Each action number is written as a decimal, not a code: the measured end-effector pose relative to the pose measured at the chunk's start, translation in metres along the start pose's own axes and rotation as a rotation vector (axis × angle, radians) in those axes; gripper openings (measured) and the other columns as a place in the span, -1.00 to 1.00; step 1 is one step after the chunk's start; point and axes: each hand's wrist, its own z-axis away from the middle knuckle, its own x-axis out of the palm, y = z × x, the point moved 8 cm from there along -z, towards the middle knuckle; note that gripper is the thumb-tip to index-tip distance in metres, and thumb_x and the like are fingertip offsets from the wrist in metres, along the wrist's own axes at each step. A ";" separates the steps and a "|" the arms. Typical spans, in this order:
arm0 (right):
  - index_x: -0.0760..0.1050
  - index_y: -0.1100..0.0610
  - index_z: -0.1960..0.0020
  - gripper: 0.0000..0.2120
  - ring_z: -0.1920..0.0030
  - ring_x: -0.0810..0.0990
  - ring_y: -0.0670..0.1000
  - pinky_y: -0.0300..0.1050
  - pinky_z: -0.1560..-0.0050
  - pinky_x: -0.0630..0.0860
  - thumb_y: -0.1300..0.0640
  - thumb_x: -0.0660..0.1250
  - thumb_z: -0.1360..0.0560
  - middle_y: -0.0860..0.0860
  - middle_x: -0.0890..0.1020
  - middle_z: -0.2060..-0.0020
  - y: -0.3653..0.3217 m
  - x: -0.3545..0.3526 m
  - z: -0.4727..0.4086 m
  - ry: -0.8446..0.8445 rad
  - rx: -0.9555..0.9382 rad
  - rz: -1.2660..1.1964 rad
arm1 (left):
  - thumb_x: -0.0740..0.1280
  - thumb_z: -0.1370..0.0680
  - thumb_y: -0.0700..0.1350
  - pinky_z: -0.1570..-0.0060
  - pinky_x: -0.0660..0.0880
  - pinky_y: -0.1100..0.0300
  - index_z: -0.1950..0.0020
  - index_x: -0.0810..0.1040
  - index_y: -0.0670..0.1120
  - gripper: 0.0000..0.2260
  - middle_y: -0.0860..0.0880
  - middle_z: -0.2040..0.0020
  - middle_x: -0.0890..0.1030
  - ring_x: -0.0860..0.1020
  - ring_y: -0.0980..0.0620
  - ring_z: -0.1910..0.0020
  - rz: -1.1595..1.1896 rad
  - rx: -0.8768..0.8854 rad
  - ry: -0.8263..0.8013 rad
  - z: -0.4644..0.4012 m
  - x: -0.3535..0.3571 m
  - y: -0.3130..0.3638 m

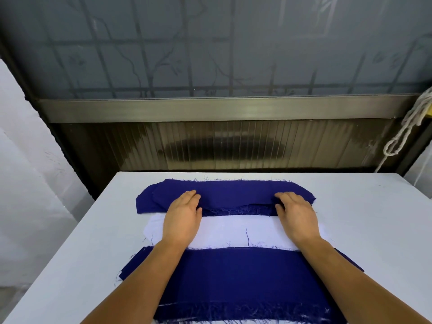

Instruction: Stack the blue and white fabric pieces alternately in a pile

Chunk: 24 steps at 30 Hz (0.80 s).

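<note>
Nearest on the table (374,218) lay a frayed blue piece (233,277), then a white piece (233,228), then a blue stack (224,192) farthest. The left hand (182,213) and right hand (295,213) lay flat with straight fingers, fingertips pressing that far stack's near edge.

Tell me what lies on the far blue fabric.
Both hands rest on the far blue fabric: left hand and right hand, fingers on its near edge. What the palms cover is hidden.

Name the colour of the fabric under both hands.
Dark blue fabric, seen in the head view.
</note>
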 end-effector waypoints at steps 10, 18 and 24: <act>0.65 0.14 -0.05 -0.85 0.04 0.57 0.06 -0.11 -0.01 0.48 0.22 0.32 -0.55 0.00 0.66 0.03 -0.001 -0.002 0.000 0.038 -0.014 -0.018 | 0.61 -0.14 -0.38 0.31 0.62 0.21 0.32 0.68 -0.12 -0.74 -0.02 0.24 0.70 0.69 0.00 0.21 -0.190 0.119 0.036 0.001 -0.006 0.015; 0.66 0.13 0.02 -0.89 0.10 0.56 0.04 -0.11 0.06 0.50 0.24 0.36 -0.52 -0.02 0.65 0.09 0.001 -0.004 0.002 0.046 -0.001 -0.071 | 0.47 -0.36 -0.35 0.45 0.50 0.10 0.34 0.60 -0.10 -0.82 0.01 0.42 0.55 0.48 0.02 0.48 -0.144 0.016 0.000 0.002 -0.010 0.010; 0.63 0.09 0.05 -0.91 0.13 0.54 0.01 -0.18 0.09 0.46 0.24 0.38 -0.51 -0.04 0.63 0.12 0.002 -0.004 0.001 0.051 0.011 -0.097 | 0.36 -0.56 -0.13 -0.23 0.43 0.14 -0.25 0.55 -0.06 -0.74 0.02 -0.22 0.56 0.51 0.01 -0.19 -0.021 0.022 -0.005 -0.001 0.000 0.006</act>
